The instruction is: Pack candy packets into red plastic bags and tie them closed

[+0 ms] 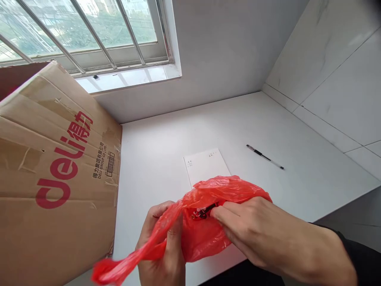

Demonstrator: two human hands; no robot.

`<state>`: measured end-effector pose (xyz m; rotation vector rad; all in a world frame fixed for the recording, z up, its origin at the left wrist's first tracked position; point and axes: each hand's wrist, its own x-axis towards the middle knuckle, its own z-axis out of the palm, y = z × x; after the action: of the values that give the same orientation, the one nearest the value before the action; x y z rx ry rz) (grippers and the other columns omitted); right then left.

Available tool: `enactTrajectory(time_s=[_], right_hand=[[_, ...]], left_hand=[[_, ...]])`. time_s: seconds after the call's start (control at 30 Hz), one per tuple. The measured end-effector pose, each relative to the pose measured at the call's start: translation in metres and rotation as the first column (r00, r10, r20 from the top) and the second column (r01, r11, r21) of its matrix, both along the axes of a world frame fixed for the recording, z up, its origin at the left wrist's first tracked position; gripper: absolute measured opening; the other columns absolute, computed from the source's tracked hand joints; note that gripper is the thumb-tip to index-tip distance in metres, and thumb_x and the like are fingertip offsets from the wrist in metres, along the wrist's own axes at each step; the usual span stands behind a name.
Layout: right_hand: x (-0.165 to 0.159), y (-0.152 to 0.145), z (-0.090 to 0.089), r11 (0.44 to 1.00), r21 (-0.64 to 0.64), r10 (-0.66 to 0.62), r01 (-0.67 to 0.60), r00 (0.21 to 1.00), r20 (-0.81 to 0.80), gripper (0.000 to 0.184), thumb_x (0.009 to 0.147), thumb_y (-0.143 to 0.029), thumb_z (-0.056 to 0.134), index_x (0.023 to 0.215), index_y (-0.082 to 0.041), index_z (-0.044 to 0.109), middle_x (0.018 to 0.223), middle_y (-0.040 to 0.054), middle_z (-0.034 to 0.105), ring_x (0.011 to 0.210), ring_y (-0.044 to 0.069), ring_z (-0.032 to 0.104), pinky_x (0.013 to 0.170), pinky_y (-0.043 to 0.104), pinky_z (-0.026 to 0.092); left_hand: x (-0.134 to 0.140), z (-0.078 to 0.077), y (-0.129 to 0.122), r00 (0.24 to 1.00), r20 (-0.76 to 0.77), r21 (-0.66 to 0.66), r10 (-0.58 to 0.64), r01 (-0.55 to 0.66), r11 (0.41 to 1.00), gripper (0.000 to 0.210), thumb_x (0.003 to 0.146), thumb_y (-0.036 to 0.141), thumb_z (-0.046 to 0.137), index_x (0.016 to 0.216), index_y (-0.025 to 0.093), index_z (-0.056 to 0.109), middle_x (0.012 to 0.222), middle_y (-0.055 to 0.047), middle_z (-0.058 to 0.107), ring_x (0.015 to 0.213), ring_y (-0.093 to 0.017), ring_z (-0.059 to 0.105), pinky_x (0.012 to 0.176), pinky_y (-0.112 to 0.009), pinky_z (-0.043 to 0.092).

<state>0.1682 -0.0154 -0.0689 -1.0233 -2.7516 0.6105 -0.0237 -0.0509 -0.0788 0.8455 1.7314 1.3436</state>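
A thin red plastic bag point(205, 242) is held above the near edge of the white table, its mouth turned up. My left hand point(166, 258) is closed round the left side of the bag, and a twisted end of it trails out to the lower left. My right hand point(253, 226) reaches into the mouth from the right with its fingers bent together. At its fingertips, dark, shiny contents point(203, 213) show inside; what they are, and what exactly the fingers grip, I cannot make out.
A sheet of white paper point(205, 165) with small handwriting lies partly behind the bag. Farther right a capped pen point(264, 157) rests on the table point(154, 159). A tall cardboard box point(74, 230) stands at the left, below a barred window point(89, 31). Tiled wall point(336, 79) borders the right.
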Motion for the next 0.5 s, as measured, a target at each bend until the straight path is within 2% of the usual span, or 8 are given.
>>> enactTrajectory(time_s=[0.07,0.13,0.2,0.3,0.37,0.5], right_hand=[[-0.001,-0.002,-0.005,0.997,-0.059,-0.037,0.043,0.994,0.099,0.029,0.069,0.002,0.051,0.085,-0.021,0.052,0.068,-0.0001,0.058,0.046,0.015,0.04,0.04,0.035,0.027],[-0.003,0.0,-0.011,0.987,-0.146,-0.054,0.07,0.992,0.111,0.028,0.066,0.001,0.054,0.079,-0.022,0.046,0.064,-0.0025,0.053,0.046,0.013,0.037,0.04,0.033,0.023],[-0.004,0.007,-0.019,0.966,-0.248,-0.065,0.068,0.998,0.022,0.027,0.071,-0.002,0.055,0.074,-0.022,0.037,0.063,-0.0045,0.047,0.049,0.011,0.034,0.042,0.031,0.022],[-0.006,0.018,-0.03,0.945,-0.326,-0.087,0.038,0.987,-0.138,0.034,0.083,-0.005,0.054,0.07,-0.02,0.026,0.062,-0.0055,0.033,0.054,0.01,0.024,0.046,0.031,0.02],[-0.007,0.024,-0.036,0.942,-0.333,-0.099,0.035,0.979,-0.176,0.037,0.089,-0.006,0.051,0.069,-0.02,0.024,0.063,-0.0054,0.029,0.056,0.011,0.021,0.049,0.032,0.02],[-0.006,0.026,-0.039,0.959,-0.274,-0.124,0.075,0.978,-0.165,0.033,0.094,-0.007,0.049,0.072,-0.021,0.029,0.066,-0.0055,0.037,0.057,0.011,0.025,0.051,0.033,0.021]], left_hand=[[-0.001,-0.008,-0.002,0.999,0.046,-0.007,0.005,-0.005,1.0,0.039,0.078,0.058,0.078,0.091,0.023,0.066,0.07,0.002,0.065,0.045,-0.011,0.052,0.036,-0.02,0.043],[0.0,-0.013,-0.003,0.999,0.044,-0.005,0.004,-0.004,1.0,0.036,0.077,0.053,0.08,0.09,0.023,0.067,0.06,0.004,0.061,0.037,-0.008,0.043,0.032,-0.02,0.037],[0.004,-0.014,-0.002,1.0,-0.007,0.063,0.004,-0.004,0.998,0.03,0.078,0.047,0.082,0.089,0.022,0.07,0.063,0.003,0.064,0.043,-0.009,0.051,0.04,-0.019,0.044],[0.01,-0.008,0.0,0.998,-0.055,0.131,0.006,0.001,0.991,0.026,0.077,0.044,0.083,0.085,0.022,0.073,0.082,-0.001,0.072,0.068,-0.013,0.065,0.059,-0.017,0.054],[0.012,-0.003,0.001,0.999,0.045,0.05,-0.011,0.008,0.999,0.029,0.079,0.049,0.081,0.087,0.023,0.072,0.086,-0.001,0.073,0.075,-0.014,0.066,0.065,-0.018,0.055],[0.007,0.005,0.005,0.931,0.364,-0.107,-0.031,0.075,0.991,0.037,0.073,0.054,0.083,0.088,0.025,0.067,0.074,0.002,0.067,0.055,-0.009,0.055,0.052,-0.017,0.049]])
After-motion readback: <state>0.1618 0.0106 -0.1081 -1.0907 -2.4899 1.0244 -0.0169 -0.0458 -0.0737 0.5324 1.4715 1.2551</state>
